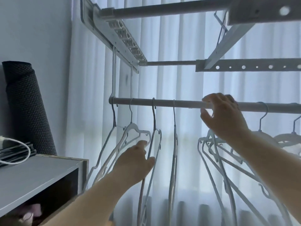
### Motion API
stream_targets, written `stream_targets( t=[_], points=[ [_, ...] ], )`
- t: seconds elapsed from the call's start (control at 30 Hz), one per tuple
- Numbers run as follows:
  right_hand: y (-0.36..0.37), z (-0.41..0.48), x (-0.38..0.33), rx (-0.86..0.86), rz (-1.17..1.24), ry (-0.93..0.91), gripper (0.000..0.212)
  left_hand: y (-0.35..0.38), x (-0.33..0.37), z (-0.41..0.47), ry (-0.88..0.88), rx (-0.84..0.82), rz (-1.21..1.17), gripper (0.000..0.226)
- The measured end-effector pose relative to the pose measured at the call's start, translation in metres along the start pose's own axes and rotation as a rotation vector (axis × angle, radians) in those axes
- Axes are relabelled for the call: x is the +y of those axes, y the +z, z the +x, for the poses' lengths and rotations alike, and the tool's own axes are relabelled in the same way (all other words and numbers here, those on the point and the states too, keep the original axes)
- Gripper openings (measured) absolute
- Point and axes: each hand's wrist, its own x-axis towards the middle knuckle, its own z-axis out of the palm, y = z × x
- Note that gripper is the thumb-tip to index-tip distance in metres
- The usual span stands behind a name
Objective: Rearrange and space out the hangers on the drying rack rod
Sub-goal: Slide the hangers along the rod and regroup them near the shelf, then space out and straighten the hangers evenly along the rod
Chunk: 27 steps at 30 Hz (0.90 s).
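A grey rod (162, 103) of the drying rack runs across the middle of the head view. Several pale hangers hang from it by their hooks. My left hand (135, 162) grips the shoulder of a hanger (154, 121) left of centre, thumb on one side and fingers on the other. My right hand (223, 118) is raised at the rod, fingers curled round the hooks of a bunch of hangers (211, 147) that fan out below it. A single thin hanger (174, 144) hangs between the two hands. More hangers (262, 126) hang further right.
The rack's upper rods (171, 8) and perforated bar (249, 66) are overhead. White curtains (187, 82) fill the background. A grey shelf unit (40, 173) stands at the left, with a rolled dark mat (26, 103) and a white cable (17, 150) on it.
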Motion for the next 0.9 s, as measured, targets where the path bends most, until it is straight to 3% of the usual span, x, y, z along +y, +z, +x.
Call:
stream_targets(
  t=[0.07,0.2,0.37,0.73,0.9],
  points=[
    [0.004,-0.016,-0.025,-0.126,0.034,0.009,0.032,0.002,-0.004,-0.003,0.002,-0.035,-0.061,0.05],
    [0.017,-0.037,-0.051,-0.473,0.033,0.214,0.058,0.006,-0.009,-0.012,-0.056,-0.124,-0.475,0.046],
    [0.028,-0.054,-0.073,-0.679,0.274,0.448,0.063,0.013,-0.011,-0.023,-0.132,-0.156,-0.765,0.033],
    [0.048,-0.067,-0.079,-0.594,0.46,0.597,0.049,0.006,-0.02,-0.027,-0.109,-0.066,-0.782,0.036],
    [0.045,-0.072,-0.07,-0.552,0.392,0.567,0.049,0.006,-0.02,-0.027,-0.13,-0.089,-0.81,0.038]
  ],
)
